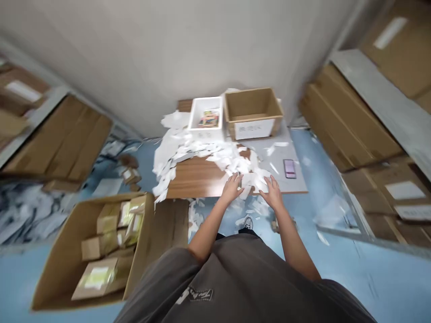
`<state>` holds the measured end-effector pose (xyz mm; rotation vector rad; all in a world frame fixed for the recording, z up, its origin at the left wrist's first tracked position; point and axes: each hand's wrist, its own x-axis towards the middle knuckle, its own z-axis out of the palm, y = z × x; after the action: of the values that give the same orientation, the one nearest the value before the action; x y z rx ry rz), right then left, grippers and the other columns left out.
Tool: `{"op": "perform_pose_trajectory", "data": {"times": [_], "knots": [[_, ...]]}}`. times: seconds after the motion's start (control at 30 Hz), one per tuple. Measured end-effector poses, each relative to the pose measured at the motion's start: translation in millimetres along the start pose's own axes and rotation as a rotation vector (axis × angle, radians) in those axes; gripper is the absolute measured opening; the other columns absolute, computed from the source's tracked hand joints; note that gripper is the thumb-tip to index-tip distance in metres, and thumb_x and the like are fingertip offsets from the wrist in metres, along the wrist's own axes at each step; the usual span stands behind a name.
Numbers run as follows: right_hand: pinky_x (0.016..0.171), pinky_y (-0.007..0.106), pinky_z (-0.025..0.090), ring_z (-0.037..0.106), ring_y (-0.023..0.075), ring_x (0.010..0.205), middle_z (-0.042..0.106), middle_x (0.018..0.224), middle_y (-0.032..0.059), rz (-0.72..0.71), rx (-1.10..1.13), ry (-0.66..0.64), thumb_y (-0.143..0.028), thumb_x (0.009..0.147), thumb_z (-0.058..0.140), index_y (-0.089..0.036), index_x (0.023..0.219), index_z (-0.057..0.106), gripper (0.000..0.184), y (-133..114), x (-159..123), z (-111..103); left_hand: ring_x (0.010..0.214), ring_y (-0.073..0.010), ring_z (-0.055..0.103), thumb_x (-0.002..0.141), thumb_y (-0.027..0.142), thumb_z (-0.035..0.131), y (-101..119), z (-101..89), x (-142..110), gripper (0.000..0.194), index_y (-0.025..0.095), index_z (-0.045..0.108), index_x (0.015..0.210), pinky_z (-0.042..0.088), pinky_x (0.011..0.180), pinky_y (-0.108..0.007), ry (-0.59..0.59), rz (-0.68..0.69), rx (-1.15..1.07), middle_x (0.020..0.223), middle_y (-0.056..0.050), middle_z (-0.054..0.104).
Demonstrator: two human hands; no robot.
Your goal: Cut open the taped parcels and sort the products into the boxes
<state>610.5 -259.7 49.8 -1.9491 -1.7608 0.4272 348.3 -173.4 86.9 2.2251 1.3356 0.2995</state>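
Gray T-shirt (249, 278) nearest; table (195, 177) front edge: right hand (272, 193) spread, ungripping; left hand (231, 189) grip unclear; paper scraps (257, 179) remain loose, front-left corner included.

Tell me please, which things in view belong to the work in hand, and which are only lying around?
Apparently in the work:
- white paper scraps at the left hand and right hand
- brown wood-grain tabletop under them

Probably only lying around:
- rectangular phone with pinkish screen
- large open brown cardboard box on the floor
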Motion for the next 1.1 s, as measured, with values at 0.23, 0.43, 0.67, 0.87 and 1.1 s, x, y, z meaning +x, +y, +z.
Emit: {"op": "perform_pose_trajectory", "data": {"times": [0.23, 0.43, 0.67, 0.87, 1.1], "knots": [[0.127, 0.061, 0.041, 0.038, 0.041, 0.161, 0.035, 0.176, 0.0198, -0.476, 0.02, -0.224, -0.042, 0.094, 0.067, -0.021, 0.169, 0.045, 0.081, -181, 57, 105, 0.16, -0.0373, 0.043, 0.092, 0.031, 0.081, -151, -81.0, -157, 0.079, 0.026, 0.051, 0.165, 0.038, 0.131, -0.053, 0.298, -0.388, -0.072, 0.177, -0.017, 0.039], [0.13, 0.06, 0.037, 0.035, 0.0406, 0.162, 0.033, 0.177, 0.0189, -0.806, -0.019, -0.416, -0.042, 0.097, 0.066, -0.02, 0.17, 0.044, 0.079, -375, 32, 216, 0.162, -0.0375, 0.039, 0.093, 0.031, 0.08, -264, -121.6, -337, 0.079, 0.026, 0.05, 0.166, 0.036, 0.132, -0.054, 0.523, -0.711, -0.111, 0.178, -0.016, 0.037], [0.131, 0.064, 0.031, 0.021, 0.0466, 0.166, 0.024, 0.182, 0.0166, -1.066, -0.084, -0.572, -0.039, 0.092, 0.072, -0.02, 0.168, 0.046, 0.083, -567, -33, 321, 0.164, -0.0422, 0.035, 0.09, 0.028, 0.083, -338, -140.8, -519, 0.084, 0.026, 0.048, 0.167, 0.037, 0.131, -0.055, 0.637, -1.062, -0.188, 0.182, -0.017, 0.029], [0.127, 0.069, 0.035, 0.017, 0.0504, 0.167, 0.012, 0.185, 0.0157, -1.076, -0.168, -0.641, -0.04, 0.087, 0.077, -0.024, 0.173, 0.036, 0.097, -630, -28, 374, 0.167, -0.0442, 0.028, 0.091, 0.032, 0.084, -380, -146.4, -555, 0.092, 0.031, 0.04, 0.171, 0.039, 0.129, -0.056, 0.526, -1.172, -0.278, 0.185, -0.014, 0.021], [0.125, 0.066, 0.038, 0.019, 0.0495, 0.166, 0.012, 0.183, 0.0204, -0.977, -0.285, -0.778, -0.039, 0.085, 0.081, -0.022, 0.173, 0.033, 0.102, -630, 16, 431, 0.168, -0.0423, 0.025, 0.09, 0.03, 0.083, -427, -143.1, -504, 0.094, 0.03, 0.038, 0.172, 0.036, 0.131, -0.055, 0.437, -1.1, -0.333, 0.184, -0.014, 0.023]]}}
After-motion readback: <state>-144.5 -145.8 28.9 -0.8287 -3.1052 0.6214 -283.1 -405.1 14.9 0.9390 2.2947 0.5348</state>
